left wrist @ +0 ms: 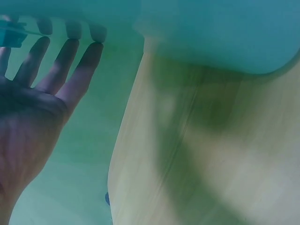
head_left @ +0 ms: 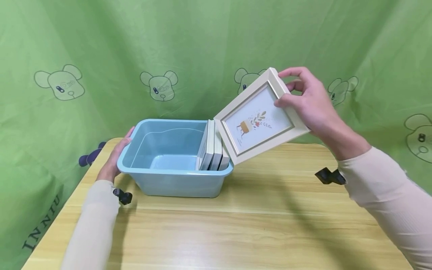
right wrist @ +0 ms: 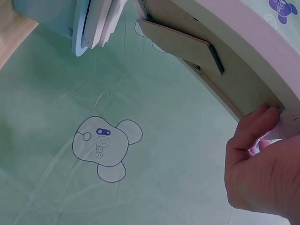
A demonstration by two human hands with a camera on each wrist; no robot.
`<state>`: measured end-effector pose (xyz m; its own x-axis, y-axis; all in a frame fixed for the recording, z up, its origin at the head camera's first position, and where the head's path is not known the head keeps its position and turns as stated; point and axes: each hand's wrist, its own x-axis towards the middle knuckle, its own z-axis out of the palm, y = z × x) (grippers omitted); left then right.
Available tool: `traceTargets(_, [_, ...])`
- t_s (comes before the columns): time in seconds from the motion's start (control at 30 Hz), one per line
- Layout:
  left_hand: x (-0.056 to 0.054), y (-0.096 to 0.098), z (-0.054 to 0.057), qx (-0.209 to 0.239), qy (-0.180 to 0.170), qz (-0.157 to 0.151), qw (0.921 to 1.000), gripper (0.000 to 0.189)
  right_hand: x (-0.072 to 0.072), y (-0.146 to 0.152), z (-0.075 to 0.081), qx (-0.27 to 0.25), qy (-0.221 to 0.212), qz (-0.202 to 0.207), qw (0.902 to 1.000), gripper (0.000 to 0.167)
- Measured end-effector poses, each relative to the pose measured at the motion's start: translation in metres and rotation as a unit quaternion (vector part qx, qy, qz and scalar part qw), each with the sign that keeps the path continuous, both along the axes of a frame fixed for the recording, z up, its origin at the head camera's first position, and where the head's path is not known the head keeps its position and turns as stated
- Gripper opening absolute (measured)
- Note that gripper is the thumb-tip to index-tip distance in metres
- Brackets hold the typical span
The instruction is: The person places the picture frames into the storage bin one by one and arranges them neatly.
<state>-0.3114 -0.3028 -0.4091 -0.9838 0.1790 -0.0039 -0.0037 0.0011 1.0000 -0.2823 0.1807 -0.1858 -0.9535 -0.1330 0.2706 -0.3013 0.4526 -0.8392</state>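
Observation:
A cream picture frame point(head_left: 258, 120) with a plant print is tilted over the right end of a blue plastic basin point(head_left: 180, 184). My right hand point(head_left: 312, 99) pinches its upper right side, thumb on the front. In the right wrist view, the fingers reach the back, where a stand leg point(right wrist: 178, 44) shows. My left hand point(head_left: 114, 159) is at the basin's left end. Seen from the left wrist, its straight fingers point(left wrist: 61, 65) touch the outer wall. Several pale frames point(head_left: 210, 144) stand on edge inside the basin's right end, partly hidden by the tilted one.
The basin stands on a light wooden table point(head_left: 209, 232), towards its far left. Behind and beside the table hangs a green curtain point(head_left: 202, 45) printed with bear heads. Black clips point(head_left: 123, 196) are on both sleeve cuffs.

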Motion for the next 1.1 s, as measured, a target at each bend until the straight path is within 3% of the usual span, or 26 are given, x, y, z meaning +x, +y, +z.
traceTargets(0.1, [0.004, 0.002, 0.002, -0.017, 0.015, 0.008, 0.9997, 0.056, -0.002, 0.002, -0.002, -0.011, 0.001, 0.007, 0.9999, 0.053])
traceTargets(0.33, [-0.001, -0.004, -0.003, -0.039, 0.019, 0.019, 0.9989, 0.055, -0.006, -0.006, -0.003, -0.026, -0.006, 0.003, 0.9996, 0.054])
traceTargets(0.47, [-0.007, -0.007, -0.006, -0.03, 0.011, 0.026, 0.9992, 0.054, -0.007, -0.011, 0.0, -0.049, -0.018, -0.003, 0.9986, 0.054])
traceTargets(0.77, [-0.005, -0.005, -0.002, -0.019, -0.001, 0.028, 0.9994, 0.055, -0.015, -0.025, 0.0, -0.107, -0.025, 0.001, 0.9939, 0.053])
traceTargets(0.97, [-0.004, -0.005, 0.001, -0.016, -0.004, 0.031, 0.9994, 0.055, -0.024, -0.036, 0.003, -0.168, -0.066, 0.014, 0.9834, 0.054])
traceTargets(1.1, [-0.002, -0.004, 0.002, -0.013, -0.006, 0.028, 0.9995, 0.056, -0.031, -0.045, 0.002, -0.179, -0.083, 0.022, 0.9801, 0.052])
